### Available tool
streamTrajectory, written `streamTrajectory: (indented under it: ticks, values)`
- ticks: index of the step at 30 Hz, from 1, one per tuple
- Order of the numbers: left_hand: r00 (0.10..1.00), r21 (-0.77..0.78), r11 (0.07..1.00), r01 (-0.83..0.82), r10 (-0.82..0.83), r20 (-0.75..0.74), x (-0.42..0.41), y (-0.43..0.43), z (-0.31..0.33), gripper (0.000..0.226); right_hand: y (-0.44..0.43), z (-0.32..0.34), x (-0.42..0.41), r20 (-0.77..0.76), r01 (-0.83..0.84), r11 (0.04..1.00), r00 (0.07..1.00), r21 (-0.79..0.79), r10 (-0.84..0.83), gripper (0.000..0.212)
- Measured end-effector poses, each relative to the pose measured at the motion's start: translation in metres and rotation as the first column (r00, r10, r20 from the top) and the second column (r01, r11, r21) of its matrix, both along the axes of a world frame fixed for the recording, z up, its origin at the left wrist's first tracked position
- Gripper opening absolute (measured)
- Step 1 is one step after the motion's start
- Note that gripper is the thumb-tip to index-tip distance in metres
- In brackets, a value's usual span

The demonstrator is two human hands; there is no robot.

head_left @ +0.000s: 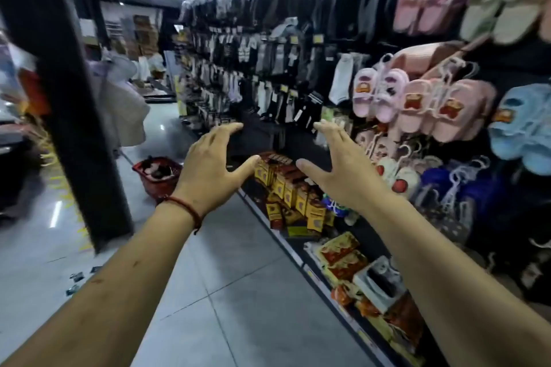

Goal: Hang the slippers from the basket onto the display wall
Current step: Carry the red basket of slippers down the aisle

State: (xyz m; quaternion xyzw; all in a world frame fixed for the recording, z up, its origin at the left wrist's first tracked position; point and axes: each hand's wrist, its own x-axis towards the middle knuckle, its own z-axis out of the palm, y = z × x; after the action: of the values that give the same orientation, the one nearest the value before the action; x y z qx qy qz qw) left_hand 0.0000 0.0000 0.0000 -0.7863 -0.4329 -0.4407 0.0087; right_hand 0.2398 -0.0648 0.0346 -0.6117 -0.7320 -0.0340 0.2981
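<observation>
Grey tiled floor point(238, 292) of a shop aisle, where a red basket point(155, 188) stands near the foot of a black pillar point(74, 128) and a few small dark scraps point(76, 277) lie scattered to the left. Along the right, a low shelf point(298, 256) carries stacked yellow boxes point(292, 191) and, nearer, red-and-yellow packets point(340, 253). Above it, the display wall point(507, 65) bears rows of hanging socks point(268, 83), pink slippers point(432, 110) and blue slippers point(521, 128) on hangers.

open tiled aisle point(238, 292) ahead, black pillar point(74, 98) left, crowded display wall point(507, 74) right
</observation>
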Motion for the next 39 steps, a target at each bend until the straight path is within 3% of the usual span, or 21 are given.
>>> streamTrajectory:
  ticks: [6,12,21,30,39]
  values:
    - [0.999,-0.056,0.997,-0.05,0.05,0.007,-0.062,0.072,-0.008,0.059,0.088,-0.013,-0.067,-0.068,-0.043,0.997,0.997,-0.059,0.039,0.074]
    - [0.992,-0.057,0.991,-0.124,0.125,0.008,-0.07,0.145,-0.03,0.058,0.179,-0.037,-0.072,-0.119,-0.109,0.989,0.988,-0.104,0.096,0.075]
    - [0.954,-0.108,0.948,-0.3,0.294,-0.062,-0.002,0.304,-0.074,0.057,0.388,-0.089,0.002,-0.177,-0.291,0.946,0.948,-0.14,0.265,0.077]
    - [0.87,-0.154,0.856,-0.493,0.488,-0.07,0.065,0.474,-0.059,0.058,0.61,-0.083,0.046,-0.226,-0.483,0.853,0.869,-0.199,0.439,0.077]
    - [0.79,-0.248,0.764,-0.596,0.613,-0.009,-0.03,0.652,-0.117,0.053,0.821,-0.138,-0.051,-0.25,-0.555,0.785,0.83,-0.275,0.499,0.083]
